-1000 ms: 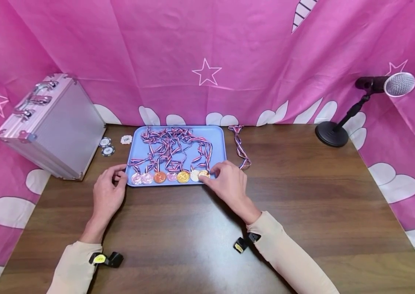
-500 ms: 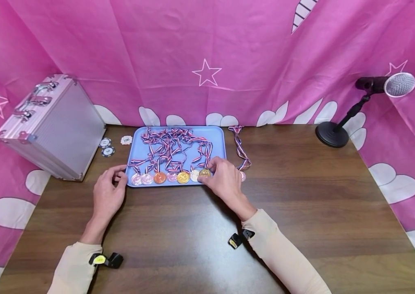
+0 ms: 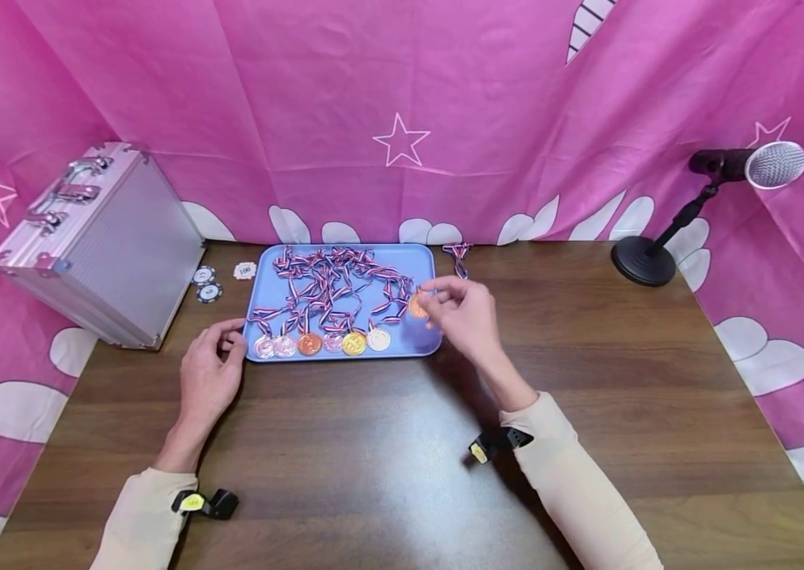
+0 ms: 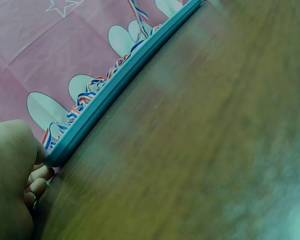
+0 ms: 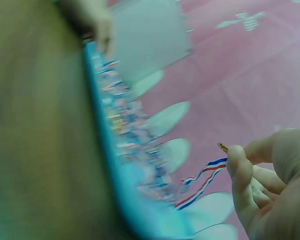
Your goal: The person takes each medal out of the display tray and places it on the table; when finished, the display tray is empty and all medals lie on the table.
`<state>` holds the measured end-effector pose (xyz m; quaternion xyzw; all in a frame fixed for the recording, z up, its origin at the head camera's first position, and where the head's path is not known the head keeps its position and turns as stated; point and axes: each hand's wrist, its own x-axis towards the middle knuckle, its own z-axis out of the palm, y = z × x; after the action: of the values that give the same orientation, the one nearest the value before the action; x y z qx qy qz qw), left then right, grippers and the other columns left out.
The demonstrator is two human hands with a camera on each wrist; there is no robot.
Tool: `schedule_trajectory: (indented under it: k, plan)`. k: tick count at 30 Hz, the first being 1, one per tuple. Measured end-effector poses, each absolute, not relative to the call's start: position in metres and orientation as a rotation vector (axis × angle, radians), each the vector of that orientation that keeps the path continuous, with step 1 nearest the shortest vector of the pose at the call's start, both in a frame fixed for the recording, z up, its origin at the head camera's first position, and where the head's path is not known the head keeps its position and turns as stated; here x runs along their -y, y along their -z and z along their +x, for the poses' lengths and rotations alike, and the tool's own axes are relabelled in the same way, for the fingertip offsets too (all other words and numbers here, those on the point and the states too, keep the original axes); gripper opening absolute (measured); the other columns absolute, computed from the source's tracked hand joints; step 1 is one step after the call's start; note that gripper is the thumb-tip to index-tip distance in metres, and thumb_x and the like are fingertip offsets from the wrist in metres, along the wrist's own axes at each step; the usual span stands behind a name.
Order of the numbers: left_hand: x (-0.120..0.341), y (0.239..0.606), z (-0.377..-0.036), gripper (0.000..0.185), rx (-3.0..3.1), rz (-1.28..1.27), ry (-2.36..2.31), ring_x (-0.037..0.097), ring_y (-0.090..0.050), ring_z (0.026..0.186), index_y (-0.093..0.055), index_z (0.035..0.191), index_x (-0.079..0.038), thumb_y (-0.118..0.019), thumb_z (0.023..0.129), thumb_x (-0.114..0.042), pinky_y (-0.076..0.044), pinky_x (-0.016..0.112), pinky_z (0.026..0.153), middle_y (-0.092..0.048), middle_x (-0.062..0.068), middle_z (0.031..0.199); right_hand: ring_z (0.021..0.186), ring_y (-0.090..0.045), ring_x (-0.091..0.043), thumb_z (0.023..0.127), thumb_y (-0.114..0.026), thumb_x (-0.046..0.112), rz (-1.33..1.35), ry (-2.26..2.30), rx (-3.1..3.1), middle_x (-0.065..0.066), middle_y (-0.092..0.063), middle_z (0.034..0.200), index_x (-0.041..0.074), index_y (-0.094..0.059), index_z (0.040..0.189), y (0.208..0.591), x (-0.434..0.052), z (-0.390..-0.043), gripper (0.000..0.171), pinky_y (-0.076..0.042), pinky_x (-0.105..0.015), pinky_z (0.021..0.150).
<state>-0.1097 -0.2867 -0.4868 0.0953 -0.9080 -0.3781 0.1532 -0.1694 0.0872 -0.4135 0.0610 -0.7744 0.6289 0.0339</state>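
Your right hand (image 3: 466,313) is lifted above the right edge of the blue tray (image 3: 270,291), its fingertips pinched on a bronze-coloured medal (image 3: 419,305) that hangs clear of the tray floor. In the right wrist view you can see the medal's edge (image 5: 223,147) caught between thumb and forefinger, with its red, white and blue ribbon (image 5: 200,184) trailing down toward the tray rim (image 5: 140,212); that view is blurred, so little else can be told from it.

Your left hand (image 3: 211,372) lies on the table (image 3: 373,459) at the tray's near left corner, fingers loosely bent and gripping nothing; the fingertips (image 4: 37,180) sit right against the corner of the tray (image 4: 115,90), though you cannot tell whether they press on it.

Along the tray's near edge six medals lie in a row (image 3: 320,343), from pink-silver at the left through orange and gold to a pale one at the right. Their ribbons (image 3: 331,281) are spread in a tangle toward the far edge.

A loose ribbon (image 3: 457,252) shows just beyond your right hand, off the tray's far right corner. Three poker chips (image 3: 211,283) sit near the table's far left corner, beside a silver case (image 3: 99,245) tilted at the left edge. A microphone (image 3: 747,165) on a round-based stand is at the far right corner
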Motion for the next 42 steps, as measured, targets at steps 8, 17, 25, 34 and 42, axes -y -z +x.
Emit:
schedule_trajectory:
  k: [8, 17, 25, 34, 42]
  plan:
    - [0.287, 0.488, -0.11, 0.032, 2.571, 0.24, 1.084, 0.031, -0.057, 0.1, -0.073, 0.136, 0.002, -0.061, 0.107, -0.007, -0.037, 0.045, 0.087, -0.069, 0.022, 0.107, 0.058, -0.073, -0.011, 0.098, -0.075, -0.009, 0.372, -2.155, 2.137, -0.003, -0.078, 0.082, -0.014, -0.076, 0.122, 0.357, -0.099, -0.175, 0.024, -0.06, -0.027, 0.056]
    - [0.285, 0.488, -0.11, 0.032, 2.565, 0.226, 1.085, 0.03, -0.057, 0.099, -0.073, 0.135, 0.002, -0.061, 0.107, -0.007, -0.037, 0.044, 0.087, -0.069, 0.022, 0.106, 0.059, -0.074, -0.014, 0.096, -0.072, -0.011, 0.65, -2.153, 1.704, -0.005, -0.08, 0.085, -0.005, -0.081, 0.117, 0.307, -0.12, -0.154, 0.024, -0.061, -0.029, 0.056]
    - [0.286, 0.488, -0.111, 0.033, 2.574, 0.233, 1.086, 0.03, -0.057, 0.1, -0.072, 0.136, 0.002, -0.06, 0.108, -0.009, -0.037, 0.044, 0.088, -0.068, 0.021, 0.109, 0.055, -0.071, -0.013, 0.097, -0.069, -0.012, 0.414, -2.222, 1.652, -0.011, -0.079, 0.085, -0.004, -0.082, 0.114, 0.289, -0.148, -0.153, 0.022, -0.059, -0.026, 0.053]
    - [0.288, 0.491, -0.11, 0.033, 2.588, 0.245, 1.086, 0.029, -0.056, 0.101, -0.072, 0.137, 0.001, -0.06, 0.109, -0.011, -0.037, 0.043, 0.089, -0.068, 0.02, 0.109, 0.056, -0.072, -0.013, 0.099, -0.067, -0.013, 0.23, -2.156, 1.557, -0.007, -0.073, 0.079, -0.004, -0.081, 0.114, 0.307, -0.175, -0.186, 0.023, -0.06, -0.025, 0.056]
    - [0.288, 0.49, -0.111, 0.032, 2.564, 0.225, 1.08, 0.029, -0.057, 0.099, -0.074, 0.135, 0.002, -0.061, 0.107, -0.008, -0.037, 0.042, 0.087, -0.069, 0.021, 0.106, 0.062, -0.073, -0.01, 0.1, -0.068, -0.011, -0.011, -2.117, 1.935, -0.002, -0.075, 0.081, -0.015, -0.073, 0.123, 0.384, -0.188, -0.176, 0.023, -0.062, -0.026, 0.061]
